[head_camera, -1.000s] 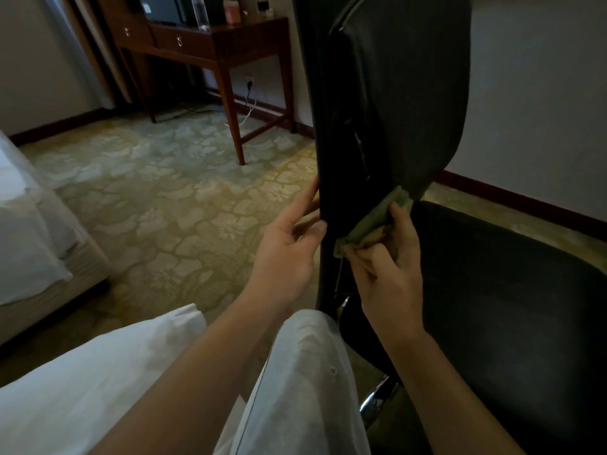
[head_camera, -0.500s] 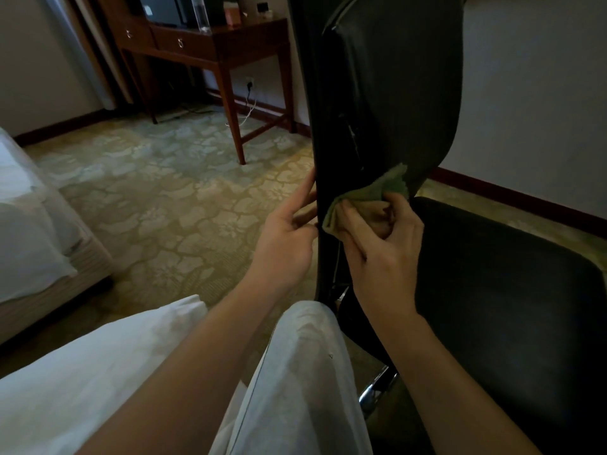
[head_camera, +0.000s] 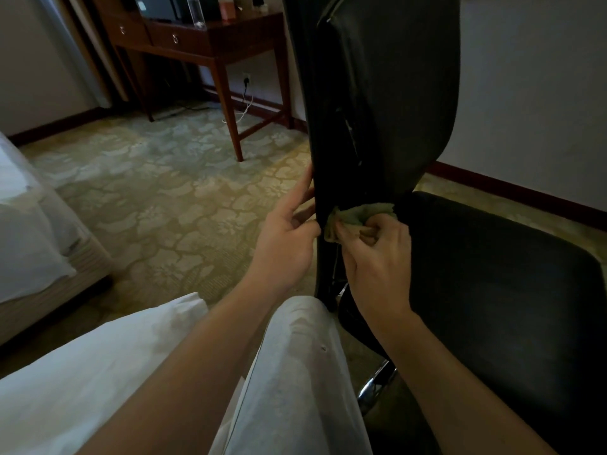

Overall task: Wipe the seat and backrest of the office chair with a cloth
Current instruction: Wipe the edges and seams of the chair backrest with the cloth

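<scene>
A black office chair stands close in front of me, its tall backrest (head_camera: 387, 93) seen edge-on and its wide seat (head_camera: 499, 290) to the right. My right hand (head_camera: 377, 267) grips a bunched green cloth (head_camera: 354, 216) and presses it against the bottom of the backrest where it meets the seat. My left hand (head_camera: 289, 238) rests with straight fingers along the backrest's left edge, steadying it. Part of the cloth is hidden under my fingers.
A dark wooden desk (head_camera: 210, 37) with drawers stands at the back by the wall, a cable plugged in below it. A white bed (head_camera: 29, 231) lies at the left. Patterned carpet (head_camera: 170, 198) covers the floor. My white-trousered knees (head_camera: 295, 372) are below, by the chair's chrome base (head_camera: 374, 385).
My right hand has drawn the cloth from the backrest's lower front edge to its left side near the bottom, bunching it tighter. The left hand has stayed on the edge.
</scene>
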Available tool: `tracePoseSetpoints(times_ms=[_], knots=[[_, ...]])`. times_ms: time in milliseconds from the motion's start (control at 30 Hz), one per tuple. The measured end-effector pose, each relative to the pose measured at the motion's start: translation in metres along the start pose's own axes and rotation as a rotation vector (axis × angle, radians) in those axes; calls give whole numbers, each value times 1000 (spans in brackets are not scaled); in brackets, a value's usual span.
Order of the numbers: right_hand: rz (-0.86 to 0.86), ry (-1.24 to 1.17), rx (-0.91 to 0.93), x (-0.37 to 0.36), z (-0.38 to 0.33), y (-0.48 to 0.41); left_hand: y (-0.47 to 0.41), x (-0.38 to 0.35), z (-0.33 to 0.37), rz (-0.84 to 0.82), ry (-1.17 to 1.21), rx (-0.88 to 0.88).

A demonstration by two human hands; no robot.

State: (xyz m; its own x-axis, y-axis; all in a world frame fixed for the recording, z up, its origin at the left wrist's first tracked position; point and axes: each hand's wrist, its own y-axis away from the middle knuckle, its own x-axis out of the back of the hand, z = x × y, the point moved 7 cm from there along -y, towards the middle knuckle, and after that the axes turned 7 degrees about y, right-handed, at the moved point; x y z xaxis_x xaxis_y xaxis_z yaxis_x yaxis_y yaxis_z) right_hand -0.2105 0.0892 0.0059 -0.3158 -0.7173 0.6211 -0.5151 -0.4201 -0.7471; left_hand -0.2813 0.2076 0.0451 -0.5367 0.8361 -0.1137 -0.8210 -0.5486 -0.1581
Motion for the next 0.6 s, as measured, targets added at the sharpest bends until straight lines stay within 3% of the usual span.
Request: tracePoseSetpoints(times_ms=[133, 300, 433, 600], knots=[[22, -60, -18, 7, 0, 12, 2, -2, 0, 27, -2, 10], [-68, -111, -74, 22, 6, 6, 7, -2, 8, 15, -23, 14], [100, -79, -32, 56, -4, -16, 12, -4, 9, -30, -31, 36], [-2, -33, 102, 32, -27, -13, 17, -1, 5, -44, -19, 79]])
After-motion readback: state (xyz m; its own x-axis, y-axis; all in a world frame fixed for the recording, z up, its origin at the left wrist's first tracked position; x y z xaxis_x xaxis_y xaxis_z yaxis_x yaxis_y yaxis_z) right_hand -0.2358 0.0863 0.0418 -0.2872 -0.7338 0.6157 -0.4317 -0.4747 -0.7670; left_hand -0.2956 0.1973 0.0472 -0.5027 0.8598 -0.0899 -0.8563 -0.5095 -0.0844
